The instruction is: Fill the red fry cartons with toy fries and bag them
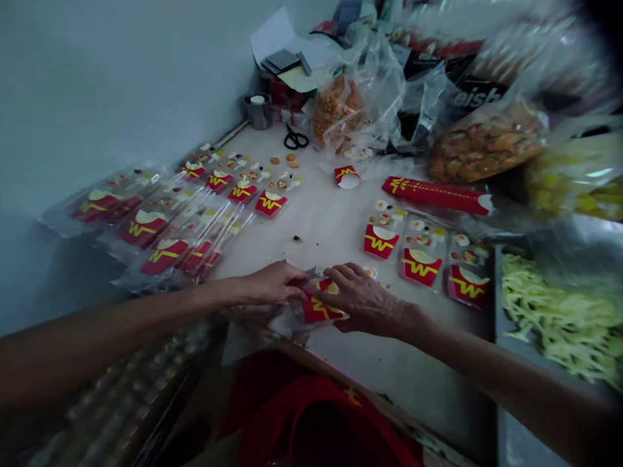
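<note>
At the table's front edge, my left hand (272, 283) pinches the left side of a clear plastic bag (287, 318). A small red fries carton (318, 310) with a yellow zigzag mark lies in or against this bag; I cannot tell which. From the right, my right hand (363, 299) curls over the carton, its fingers and thumb on the carton's top and right side. Those fingers hide part of the carton and whatever lies under them. Just beyond my right hand is a small fried-egg piece (370, 272).
Packed sets with red cartons (146, 227) are piled at left; more sets (422, 264) lie at right. A long red carton stack (438, 194), scissors (296, 137), filled bags (487, 139) and a metal cup (259, 111) sit farther back. A tray (498, 337) holds pale yellow strips.
</note>
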### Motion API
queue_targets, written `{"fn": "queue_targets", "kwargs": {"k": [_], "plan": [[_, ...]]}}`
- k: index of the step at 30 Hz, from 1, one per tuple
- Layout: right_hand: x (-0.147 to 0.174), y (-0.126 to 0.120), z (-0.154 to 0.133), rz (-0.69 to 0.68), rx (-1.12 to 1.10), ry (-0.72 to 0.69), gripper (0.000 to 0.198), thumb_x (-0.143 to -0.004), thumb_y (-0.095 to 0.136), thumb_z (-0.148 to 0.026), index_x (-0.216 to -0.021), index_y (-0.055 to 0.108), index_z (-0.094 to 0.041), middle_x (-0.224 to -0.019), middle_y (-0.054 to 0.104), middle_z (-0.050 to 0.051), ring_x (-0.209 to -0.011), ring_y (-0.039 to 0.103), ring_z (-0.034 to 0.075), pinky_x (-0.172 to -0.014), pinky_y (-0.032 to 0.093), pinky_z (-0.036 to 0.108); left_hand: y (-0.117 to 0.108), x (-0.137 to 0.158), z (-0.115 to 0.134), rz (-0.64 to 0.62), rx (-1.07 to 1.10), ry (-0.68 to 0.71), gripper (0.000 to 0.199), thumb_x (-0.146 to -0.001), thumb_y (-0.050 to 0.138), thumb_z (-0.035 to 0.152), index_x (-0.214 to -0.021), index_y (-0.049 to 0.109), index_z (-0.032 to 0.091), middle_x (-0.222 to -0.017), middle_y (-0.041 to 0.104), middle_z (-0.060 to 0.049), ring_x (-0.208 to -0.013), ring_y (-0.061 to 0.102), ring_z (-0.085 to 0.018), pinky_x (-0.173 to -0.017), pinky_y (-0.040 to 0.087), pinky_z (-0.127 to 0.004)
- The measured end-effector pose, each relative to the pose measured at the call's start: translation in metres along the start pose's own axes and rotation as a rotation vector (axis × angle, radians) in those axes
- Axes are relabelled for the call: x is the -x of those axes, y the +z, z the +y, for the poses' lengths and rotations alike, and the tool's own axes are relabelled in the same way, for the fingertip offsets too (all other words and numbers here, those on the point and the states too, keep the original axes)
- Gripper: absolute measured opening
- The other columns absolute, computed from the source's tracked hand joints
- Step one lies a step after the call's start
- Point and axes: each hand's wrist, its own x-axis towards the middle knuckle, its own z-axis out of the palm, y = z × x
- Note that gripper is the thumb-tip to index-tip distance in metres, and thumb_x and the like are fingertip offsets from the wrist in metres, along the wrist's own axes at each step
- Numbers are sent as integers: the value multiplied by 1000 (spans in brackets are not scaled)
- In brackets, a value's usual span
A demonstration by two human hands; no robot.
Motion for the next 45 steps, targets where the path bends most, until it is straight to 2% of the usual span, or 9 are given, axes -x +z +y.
{"fn": "queue_targets", "kwargs": {"k": [5,10,15,20,27,33,37,41,45], "plan": [[3,17,-58,58,-6,430,67,-80,77,-42,-140,55,-22,-128,56,19,-113,52,34,-94,44,51,0,-35,28,-135,-595,244,19,-82,63,11,-92,74,22,-88,75,-5,-86,65,-21,-80,42,-29],[4,36,-81,168,-84,775,70,-80,78,-50,-137,56,-17,-142,50,26,-126,51,40,-99,44,55,40,-12,39,317,-927,190,19,-87,58,14,-103,69,16,-107,69,-14,-108,58,-31,-94,43,-44],[49,46,-89,271,-129,842,89,-73,83,-49,-148,44,-21,-154,41,24,-141,39,43,-106,40,59,85,15,17,561,-742,76,54,-81,67,23,-133,56,14,-129,59,-15,-119,52,-30,-104,45,-43],[84,63,-97,324,-137,892,86,-74,79,-37,-150,41,-22,-139,56,20,-122,53,43,-90,50,59,97,6,11,565,-805,35,27,-86,61,19,-111,67,14,-111,66,-13,-110,57,-28,-98,49,-40],[77,81,-100,491,-265,932,90,-64,79,-26,-146,44,-13,-126,58,21,-108,54,39,-92,52,56,96,-8,39,477,-982,-179,17,-89,54,11,-96,69,15,-96,71,-12,-90,67,-28,-68,47,-36],[54,60,-100,653,-388,846,86,-67,75,-19,-147,45,-12,-131,57,22,-117,50,39,-100,47,58,129,-3,58,635,-736,28,13,-88,58,14,-81,67,20,-83,72,-5,-77,66,-18,-68,44,-29],[51,52,-90,826,-939,947,92,-66,84,-40,-148,47,-21,-136,55,17,-113,55,32,-87,53,48,121,1,55,801,-437,-7,10,-82,61,16,-78,70,21,-79,74,-1,-71,66,-15,-69,46,-27],[49,54,-86,713,-1858,930,52,-77,76,-55,-108,70,-14,-76,61,2,-57,45,8,-50,33,21,104,-3,47,788,-246,-59,9,-78,63,18,-78,71,21,-74,73,0,-67,66,-15,-68,48,-27],[32,60,-90,799,-2024,987,44,-69,83,-54,-74,67,-14,-53,50,-6,-40,30,3,-40,16,21,119,-7,50,744,-75,-66,8,-79,64,19,-78,71,22,-72,72,1,-64,64,-14,-64,48,-26]]}}
